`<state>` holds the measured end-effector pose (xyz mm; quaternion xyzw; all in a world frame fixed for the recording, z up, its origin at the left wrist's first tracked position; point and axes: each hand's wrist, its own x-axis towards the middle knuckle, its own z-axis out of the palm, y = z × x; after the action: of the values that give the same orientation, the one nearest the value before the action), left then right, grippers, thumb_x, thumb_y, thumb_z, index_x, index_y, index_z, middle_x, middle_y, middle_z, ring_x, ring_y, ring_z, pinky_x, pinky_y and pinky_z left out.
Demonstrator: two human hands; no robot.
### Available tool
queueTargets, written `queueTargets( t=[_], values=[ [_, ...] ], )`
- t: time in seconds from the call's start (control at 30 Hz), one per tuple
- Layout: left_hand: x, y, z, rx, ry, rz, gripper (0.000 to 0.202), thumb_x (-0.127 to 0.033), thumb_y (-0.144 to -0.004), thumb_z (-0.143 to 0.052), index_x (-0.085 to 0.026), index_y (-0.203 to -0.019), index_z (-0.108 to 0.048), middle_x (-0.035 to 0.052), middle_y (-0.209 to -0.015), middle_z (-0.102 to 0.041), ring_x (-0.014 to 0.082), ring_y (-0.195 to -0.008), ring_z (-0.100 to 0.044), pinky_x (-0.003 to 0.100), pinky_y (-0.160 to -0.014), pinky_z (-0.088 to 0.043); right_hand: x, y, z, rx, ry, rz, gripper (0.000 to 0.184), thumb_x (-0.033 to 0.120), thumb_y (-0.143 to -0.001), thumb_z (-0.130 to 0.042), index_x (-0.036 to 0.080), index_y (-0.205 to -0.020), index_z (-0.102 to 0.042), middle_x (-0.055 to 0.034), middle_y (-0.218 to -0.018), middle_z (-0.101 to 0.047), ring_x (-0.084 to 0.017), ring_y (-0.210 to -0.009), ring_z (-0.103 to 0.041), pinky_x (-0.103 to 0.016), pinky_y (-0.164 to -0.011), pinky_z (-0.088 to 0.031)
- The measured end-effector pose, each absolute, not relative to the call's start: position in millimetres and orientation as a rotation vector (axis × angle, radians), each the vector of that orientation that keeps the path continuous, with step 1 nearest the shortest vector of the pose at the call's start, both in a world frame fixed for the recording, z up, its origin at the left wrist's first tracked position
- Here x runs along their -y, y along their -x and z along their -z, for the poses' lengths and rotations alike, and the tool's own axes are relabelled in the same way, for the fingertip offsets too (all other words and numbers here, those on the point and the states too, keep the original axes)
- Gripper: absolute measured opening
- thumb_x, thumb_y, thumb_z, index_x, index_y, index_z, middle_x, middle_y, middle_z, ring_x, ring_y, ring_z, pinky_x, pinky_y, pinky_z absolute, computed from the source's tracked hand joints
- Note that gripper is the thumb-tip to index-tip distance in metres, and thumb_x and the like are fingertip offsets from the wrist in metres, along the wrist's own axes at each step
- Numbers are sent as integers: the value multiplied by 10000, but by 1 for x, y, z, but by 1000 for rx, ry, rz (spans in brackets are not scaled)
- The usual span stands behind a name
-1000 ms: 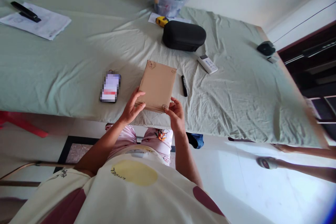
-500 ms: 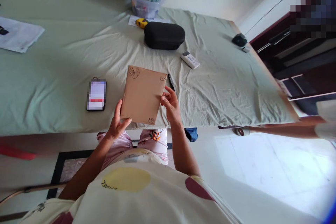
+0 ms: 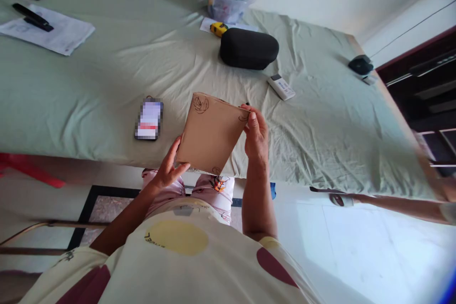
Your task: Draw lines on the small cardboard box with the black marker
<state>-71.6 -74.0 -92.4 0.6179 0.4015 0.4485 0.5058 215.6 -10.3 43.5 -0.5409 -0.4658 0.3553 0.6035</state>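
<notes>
A brown cardboard piece (image 3: 212,135), flat and roughly rectangular, is held tilted over the front edge of the table. Dark scribbled curls mark three of its corners. My left hand (image 3: 170,168) grips the lower left corner, thumb on the face and fingers along the side. At the upper right corner my right hand (image 3: 255,130) pinches it, thumb in front and the other fingers behind. Just past the right fingers shows a small dark tip, the rest hidden. To the left a phone (image 3: 148,118) with a lit, blurred screen lies on the cloth.
On the cloth-covered table (image 3: 117,71) are a black case (image 3: 249,48), a white remote (image 3: 281,87), a yellow tape measure (image 3: 218,29) and a plastic tub (image 3: 228,7). Papers (image 3: 67,38) with a stapler-like black object (image 3: 33,16) lie left. Another person's leg (image 3: 399,206) shows at right.
My right hand has moved from the cardboard's right side up to its upper right corner. The cardboard is turned slightly clockwise. The whole view has shifted, showing more of the table's left.
</notes>
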Motion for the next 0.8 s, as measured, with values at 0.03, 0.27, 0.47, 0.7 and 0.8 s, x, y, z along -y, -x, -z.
queueTargets(
  t=[0.03, 0.27, 0.47, 0.7, 0.8],
  values=[
    [74, 70, 92, -966, -1493, -1088, 948, -533, -942, -757, -265, -1718, -282, 163, -1796, -339, 348, -1683, -321, 558, -1400, -242, 11, -214, -43, 1071, 1254, -814, 628, 844, -881, -618, 296, -1147, -768, -39, -1311, -759, -250, -1216, -701, -391, -981, -606],
    [67, 46, 87, -962, -1569, -1176, 887, -507, -934, -781, -242, -1665, -354, 215, -1722, -451, 328, -1572, -515, 516, -1318, -423, 15, -211, -42, 1204, 1168, -575, 574, 761, -1004, -492, 287, -1220, -735, -69, -1483, -686, -287, -1497, -581, -545, -1296, -425],
    [47, 35, 93, -1011, -1625, -1187, 854, -509, -963, -754, -237, -1674, -368, 199, -1682, -517, 310, -1546, -555, 482, -1301, -455, 13, -215, -36, 1279, 1072, -477, 542, 725, -1022, -460, 304, -1255, -709, -76, -1543, -635, -317, -1558, -526, -606, -1305, -405],
    [38, 34, 95, -1006, -1657, -1269, 770, -524, -950, -777, -244, -1602, -480, 189, -1641, -565, 325, -1536, -563, 505, -1308, -453, 9, -220, -26, 1239, 1049, -479, 527, 711, -1016, -444, 293, -1209, -700, -80, -1525, -638, -320, -1557, -525, -630, -1322, -372],
    [36, 32, 83, -1007, -1636, -1318, 655, -540, -965, -752, -243, -1512, -548, 178, -1573, -620, 309, -1464, -626, 462, -1193, -568, 8, -218, -26, 1246, 1083, -438, 550, 704, -1034, -395, 292, -1239, -697, -77, -1516, -643, -314, -1540, -545, -624, -1318, -378]
  ],
)
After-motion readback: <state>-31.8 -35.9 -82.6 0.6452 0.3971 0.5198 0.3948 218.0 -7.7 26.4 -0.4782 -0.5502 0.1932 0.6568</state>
